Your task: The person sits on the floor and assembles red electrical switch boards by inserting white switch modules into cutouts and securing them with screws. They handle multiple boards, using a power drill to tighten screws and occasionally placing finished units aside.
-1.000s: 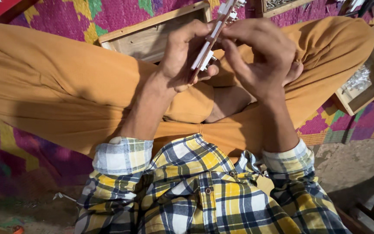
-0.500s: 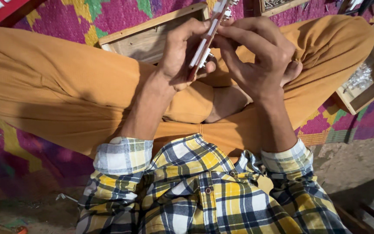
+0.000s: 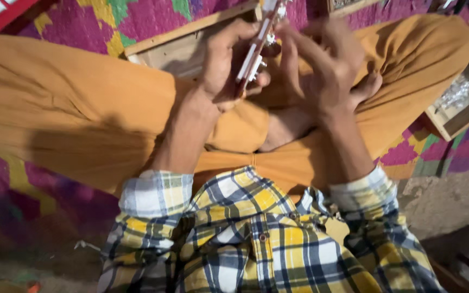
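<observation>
Matting (image 3: 137, 19), woven in magenta, yellow and green, covered the floor beneath a person seated cross-legged in mustard trousers (image 3: 82, 103) and a yellow-and-blue checked shirt (image 3: 256, 244), cuffs turned back.

Wooden tray (image 3: 175, 51), shallow, light-coloured, lay on the mat just beyond the knees, partly hidden by the hands; its contents could not be made out. Second wooden box (image 3: 462, 111), at the person's right beside the knee, held a heap of small clear or silvery pieces, too small to identify. A third framed box sat at the top edge, mostly cut off.

Left hand (image 3: 229, 68): fingers curled shut around a slim red-and-white strip (image 3: 253, 51) fitted with small white and metallic parts, held edge-on above the lap, its upper end running out of view. Compared with a second earlier, the strip stood a little more upright and slightly nearer the tray, the grip unchanged.

Right hand (image 3: 327, 65): blurred with motion, fingers loosely bent, tips just beside the strip; whether they pinched anything could not be told. A second earlier those fingers had rested closer on the strip's upper part, so the working contact appeared to be shifting along it.
</observation>
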